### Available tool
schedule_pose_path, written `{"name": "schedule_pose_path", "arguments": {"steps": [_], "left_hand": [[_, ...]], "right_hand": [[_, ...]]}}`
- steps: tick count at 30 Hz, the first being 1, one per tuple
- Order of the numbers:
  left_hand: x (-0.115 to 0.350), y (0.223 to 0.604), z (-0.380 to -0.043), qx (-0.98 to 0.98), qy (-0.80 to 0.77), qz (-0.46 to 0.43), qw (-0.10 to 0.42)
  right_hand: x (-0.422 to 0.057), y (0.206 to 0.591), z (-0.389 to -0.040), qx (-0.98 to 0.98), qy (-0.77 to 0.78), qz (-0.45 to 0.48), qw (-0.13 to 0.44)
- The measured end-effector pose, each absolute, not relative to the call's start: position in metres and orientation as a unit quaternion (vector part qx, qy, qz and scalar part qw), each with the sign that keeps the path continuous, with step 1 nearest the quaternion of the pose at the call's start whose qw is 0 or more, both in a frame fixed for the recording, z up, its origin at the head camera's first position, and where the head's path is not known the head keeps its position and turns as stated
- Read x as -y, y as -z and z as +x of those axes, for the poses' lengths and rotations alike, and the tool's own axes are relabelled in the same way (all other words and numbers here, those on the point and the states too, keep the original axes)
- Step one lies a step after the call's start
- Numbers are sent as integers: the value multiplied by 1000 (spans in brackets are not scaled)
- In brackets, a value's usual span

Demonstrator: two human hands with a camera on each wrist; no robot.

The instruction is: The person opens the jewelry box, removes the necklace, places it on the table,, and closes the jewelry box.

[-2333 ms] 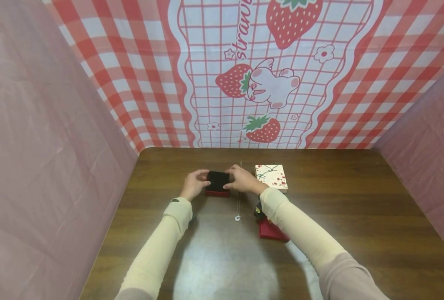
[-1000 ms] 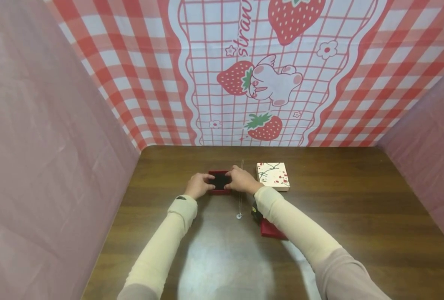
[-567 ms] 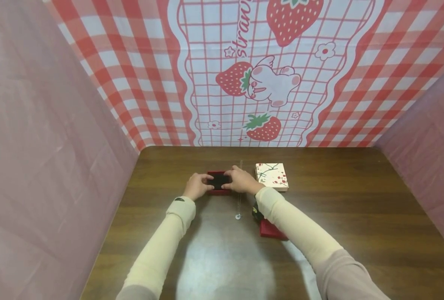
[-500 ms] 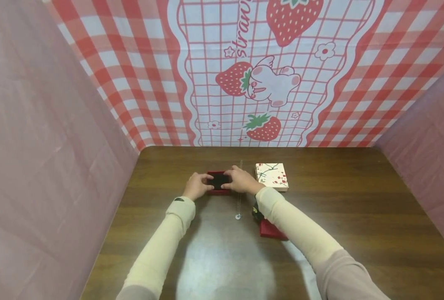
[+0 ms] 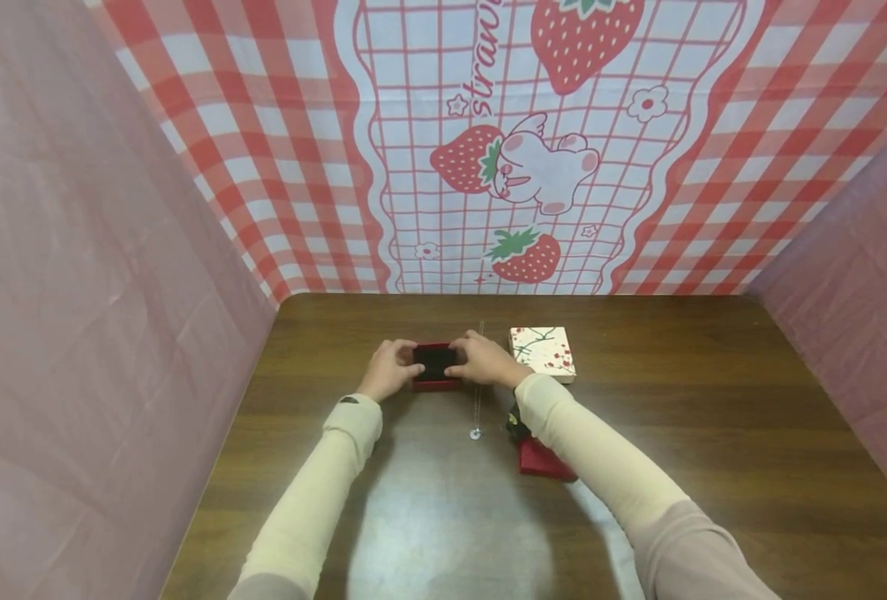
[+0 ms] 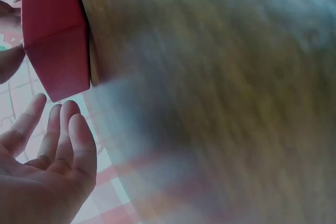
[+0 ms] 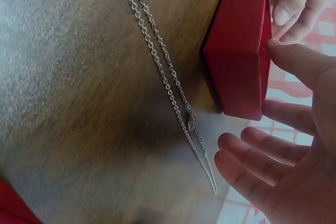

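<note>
A small red box [image 5: 436,386] with a black pad [image 5: 434,363] inside sits between my hands on the table. My left hand [image 5: 387,368] is at its left end, thumb by the rim; in the left wrist view the other fingers stand straight, apart from the box. My right hand [image 5: 484,358] is at the right end. In the right wrist view its thumb touches the rim, the index finger reaches the far corner, and the rest stay loosely straight. Beside the box, partly under my right hand, lies a silver chain necklace [image 7: 170,85] with a small round pendant [image 5: 476,434].
A white box with red blossoms [image 5: 544,352] stands behind my right wrist. Under my right forearm lie a red flat piece [image 5: 541,460] and a dark item [image 5: 516,425], both partly hidden. A checked strawberry cloth [image 5: 548,167] hangs at the table's back edge.
The black pad, which covered the top of the red box at first, now sits down inside its rim. My left hand has just drawn slightly back to the left.
</note>
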State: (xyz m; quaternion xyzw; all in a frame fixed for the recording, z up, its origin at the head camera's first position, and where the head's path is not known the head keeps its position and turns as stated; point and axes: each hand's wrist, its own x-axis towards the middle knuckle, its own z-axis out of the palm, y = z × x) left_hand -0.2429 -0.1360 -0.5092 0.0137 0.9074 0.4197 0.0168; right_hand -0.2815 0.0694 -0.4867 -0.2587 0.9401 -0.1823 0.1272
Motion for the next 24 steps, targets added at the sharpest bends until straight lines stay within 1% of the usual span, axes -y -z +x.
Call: {"name": "schedule_pose_path", "arguments": {"steps": [8, 15, 24], "left_hand": [[143, 509, -244, -895, -444, 9, 45], [146, 511, -245, -892, -446, 23, 77], [146, 509, -243, -898, -429, 37, 94]], "right_hand": [[-77, 484, -282, -938, 192, -259, 126], [-88, 480, -277, -936, 196, -272, 108], [-102, 475, -272, -934, 209, -270, 108]]}}
